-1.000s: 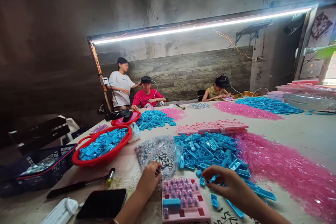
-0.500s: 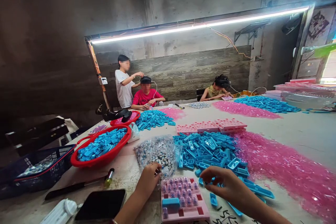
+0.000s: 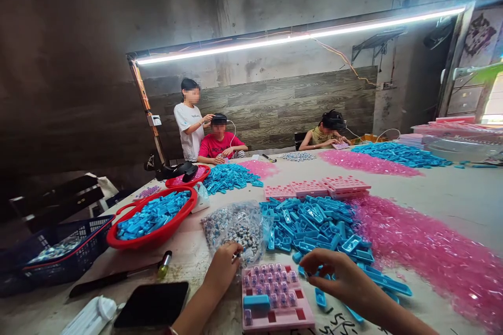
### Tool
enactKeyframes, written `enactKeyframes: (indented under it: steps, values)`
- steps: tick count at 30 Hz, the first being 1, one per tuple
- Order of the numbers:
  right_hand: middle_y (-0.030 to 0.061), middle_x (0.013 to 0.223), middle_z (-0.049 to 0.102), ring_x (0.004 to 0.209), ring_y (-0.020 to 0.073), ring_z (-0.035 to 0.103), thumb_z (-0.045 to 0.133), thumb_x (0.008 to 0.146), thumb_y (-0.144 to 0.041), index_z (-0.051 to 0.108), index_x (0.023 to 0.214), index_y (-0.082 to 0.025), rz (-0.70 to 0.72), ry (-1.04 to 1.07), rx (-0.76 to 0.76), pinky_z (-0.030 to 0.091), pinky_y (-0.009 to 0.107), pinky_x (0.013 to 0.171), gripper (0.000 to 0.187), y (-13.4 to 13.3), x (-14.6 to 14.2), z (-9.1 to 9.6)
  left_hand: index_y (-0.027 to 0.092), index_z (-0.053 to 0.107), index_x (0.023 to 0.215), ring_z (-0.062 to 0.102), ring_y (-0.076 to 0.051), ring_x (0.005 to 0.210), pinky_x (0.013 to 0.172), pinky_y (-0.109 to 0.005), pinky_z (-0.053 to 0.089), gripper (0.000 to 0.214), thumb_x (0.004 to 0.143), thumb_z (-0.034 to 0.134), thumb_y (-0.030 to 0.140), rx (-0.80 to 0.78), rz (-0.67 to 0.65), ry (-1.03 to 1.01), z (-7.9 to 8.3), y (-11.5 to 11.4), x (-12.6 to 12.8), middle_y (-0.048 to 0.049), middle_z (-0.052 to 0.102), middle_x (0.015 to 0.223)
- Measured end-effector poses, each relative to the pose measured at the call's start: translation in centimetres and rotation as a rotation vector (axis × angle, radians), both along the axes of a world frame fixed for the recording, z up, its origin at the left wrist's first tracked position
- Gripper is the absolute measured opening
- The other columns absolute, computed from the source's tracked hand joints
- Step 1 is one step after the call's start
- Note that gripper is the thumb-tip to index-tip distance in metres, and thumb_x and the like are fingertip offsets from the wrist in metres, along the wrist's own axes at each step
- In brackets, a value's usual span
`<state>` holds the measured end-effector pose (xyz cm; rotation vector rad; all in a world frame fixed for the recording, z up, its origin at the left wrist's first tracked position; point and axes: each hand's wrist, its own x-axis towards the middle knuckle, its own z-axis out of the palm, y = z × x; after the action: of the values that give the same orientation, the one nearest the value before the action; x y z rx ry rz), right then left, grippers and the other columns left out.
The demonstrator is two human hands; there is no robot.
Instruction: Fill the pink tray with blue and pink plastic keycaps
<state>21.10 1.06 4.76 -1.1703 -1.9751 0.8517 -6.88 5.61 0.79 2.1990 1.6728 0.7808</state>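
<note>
Pink tray (image 3: 286,319), near ctr., betw. L. hand (image 3: 226,261) & R. hand (image 3: 332,267); fingers curled, grip unclear on both. Parts bag (image 3: 236,225) sits just past tray's far edge; blue pieces (image 3: 314,220) crowd far R. Tabletop (image 3: 228,316) shows betw. tray's L. edge & phone (image 3: 152,304), crossed by L. forearm (image 3: 200,301).

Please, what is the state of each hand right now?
Left hand: curled by the plastic bag; whether it holds anything cannot be told.
Right hand: bent near the blue pieces; whether it holds anything cannot be told.

L hand (image 3: 225,268) & R hand (image 3: 336,272) bare, thin pale band (image 3: 173,331) on L forearm.
</note>
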Motion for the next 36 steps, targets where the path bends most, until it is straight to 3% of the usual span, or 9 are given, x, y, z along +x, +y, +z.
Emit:
enactKeyframes:
  steps: [26, 31, 36]
  values:
    - [0.0025, 0.08, 0.069, 0.073, 0.0143, 0.062, 0.057, 0.069, -0.011, 0.068, 0.083, -0.019, 0.017, 0.022, 0.039, 0.049, 0.026, 0.068, 0.019, -0.3, 0.4, 0.1, 0.016, 0.064, 0.088, 0.061, -0.02, 0.089, 0.083, -0.031, 0.047, 0.027, 0.069, 0.05, 0.004, 0.052, -0.03, -0.042, -0.5, 0.3, -0.3, -0.0063, 0.066, 0.095]
    - [0.004, 0.079, 0.069, 0.07, 0.0135, 0.061, 0.06, 0.068, -0.009, 0.068, 0.082, -0.015, 0.052, 0.0, 0.039, 0.05, 0.027, 0.067, 0.018, -1.0, -0.3, -0.6, 0.015, 0.063, 0.088, 0.063, -0.019, 0.078, 0.079, -0.033, 0.049, 0.019, 0.073, 0.053, 0.011, 0.088, -0.049, -0.069, -0.4, 0.5, -0.5, -0.0066, 0.066, 0.091]
    - [0.0027, 0.075, 0.068, 0.067, 0.0125, 0.06, 0.06, 0.063, -0.001, 0.067, 0.08, -0.014, 0.099, -0.057, 0.055, 0.048, 0.025, 0.064, 0.023, -1.9, -1.3, -1.4, 0.015, 0.063, 0.088, 0.063, -0.019, 0.083, 0.081, -0.032, 0.05, 0.02, 0.071, 0.053, 0.01, 0.067, -0.09, -0.075, -0.9, 1.0, -0.8, -0.0053, 0.066, 0.093]
